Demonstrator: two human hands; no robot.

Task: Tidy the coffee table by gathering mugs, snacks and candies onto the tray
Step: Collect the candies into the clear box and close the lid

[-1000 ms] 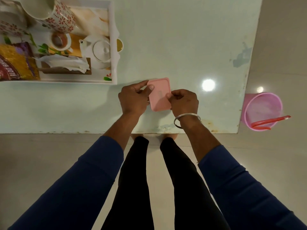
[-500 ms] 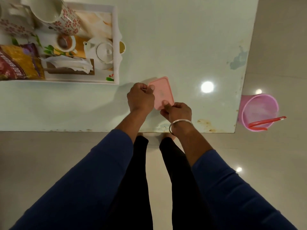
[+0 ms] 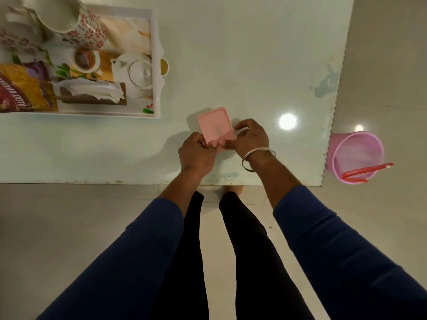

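A pink lidded box (image 3: 216, 125) sits on the pale table near its front edge. My left hand (image 3: 196, 153) grips its near left corner and my right hand (image 3: 250, 137), with a bangle on the wrist, holds its right side and near edge. At the far left stands the white tray (image 3: 156, 88). It holds two floral mugs (image 3: 76, 21), a small cup (image 3: 85, 60), a white teapot (image 3: 136, 73), crumpled tissue on a wooden holder (image 3: 92, 90) and a yellow snack packet (image 3: 23, 88).
A pink bin (image 3: 355, 155) with a red stick across its rim stands on the floor by the table's right edge. A small gold-coloured round object (image 3: 164, 66) sits just outside the tray's right rim. My legs are below the table's front edge.
My left hand slid from the box's left side down to its near corner. My right hand shifted up along the right side. The box stays on the table, slightly turned.
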